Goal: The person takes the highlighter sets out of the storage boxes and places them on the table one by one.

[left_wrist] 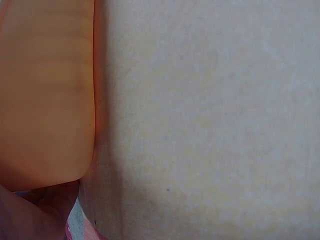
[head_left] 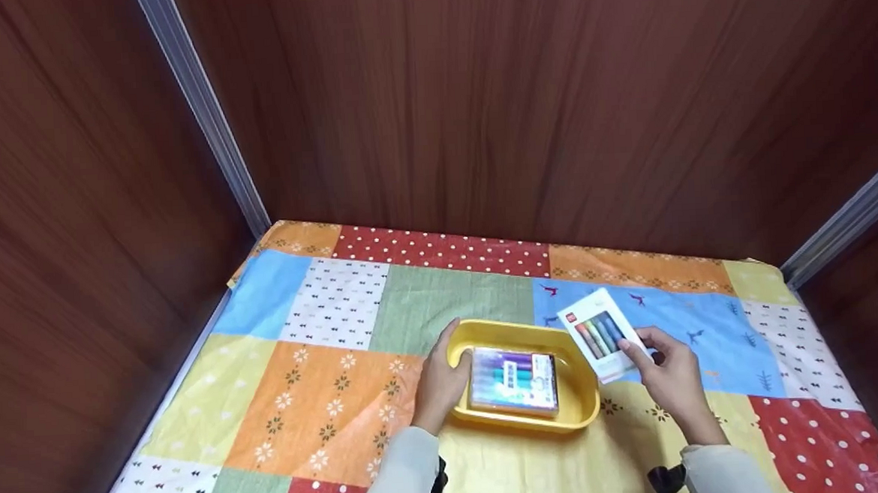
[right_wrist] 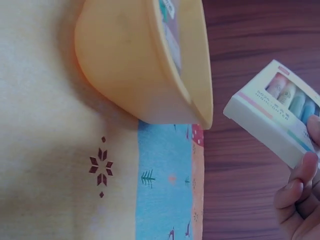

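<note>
A yellow plastic basin [head_left: 584, 408] stands on the patchwork cloth in the head view. My left hand [head_left: 442, 385] grips its left side, thumb over the rim and fingers outside; in the left wrist view the basin wall [left_wrist: 47, 90] hides most of that hand [left_wrist: 42, 215]. Inside lies a clear case of coloured pens [head_left: 491, 386]. My right hand [head_left: 673, 377] pinches a white box of highlighters [head_left: 598, 336], held tilted above the basin's right rim. Through its window, several coloured highlighters [right_wrist: 295, 102] show in the right wrist view.
The patchwork tablecloth [head_left: 334, 391] covers the table. Brown wood-grain panels [head_left: 432, 111] rise behind and at both sides, with grey metal strips [head_left: 206, 108] at the corners. Dark straps [head_left: 666, 480] are at both wrists.
</note>
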Action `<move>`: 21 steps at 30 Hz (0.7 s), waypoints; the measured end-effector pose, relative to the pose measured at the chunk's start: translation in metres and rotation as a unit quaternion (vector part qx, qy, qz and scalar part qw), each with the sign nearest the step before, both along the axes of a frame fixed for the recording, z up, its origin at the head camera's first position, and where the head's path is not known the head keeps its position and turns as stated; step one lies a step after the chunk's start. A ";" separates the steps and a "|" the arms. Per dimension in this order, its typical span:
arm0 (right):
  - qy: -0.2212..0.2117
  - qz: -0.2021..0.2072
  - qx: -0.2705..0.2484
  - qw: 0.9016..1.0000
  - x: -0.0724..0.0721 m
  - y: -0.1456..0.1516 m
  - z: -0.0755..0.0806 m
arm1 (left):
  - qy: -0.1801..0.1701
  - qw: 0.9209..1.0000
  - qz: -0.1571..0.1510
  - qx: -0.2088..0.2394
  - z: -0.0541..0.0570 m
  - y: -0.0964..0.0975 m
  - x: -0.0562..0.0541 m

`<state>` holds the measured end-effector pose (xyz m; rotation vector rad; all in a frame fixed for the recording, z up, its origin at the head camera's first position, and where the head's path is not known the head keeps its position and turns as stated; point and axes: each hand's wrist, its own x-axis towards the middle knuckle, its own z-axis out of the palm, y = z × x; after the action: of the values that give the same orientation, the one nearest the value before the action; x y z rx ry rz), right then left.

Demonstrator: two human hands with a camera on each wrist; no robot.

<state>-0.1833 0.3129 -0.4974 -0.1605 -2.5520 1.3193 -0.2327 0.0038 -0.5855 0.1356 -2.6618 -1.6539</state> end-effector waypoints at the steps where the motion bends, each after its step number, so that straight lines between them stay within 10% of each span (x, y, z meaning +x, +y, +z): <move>1: 0.000 -0.005 0.000 1.000 0.001 0.000 0.000 | -0.002 1.000 0.000 0.000 0.000 0.000 0.000; 21: -0.070 -0.100 -0.064 0.990 0.025 0.002 -0.017 | -0.004 1.000 -0.011 0.016 0.001 0.000 0.000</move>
<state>-0.1582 0.3152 -0.5142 -0.5380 -2.4847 1.4369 -0.2328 0.0036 -0.5849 0.1153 -2.6527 -1.7067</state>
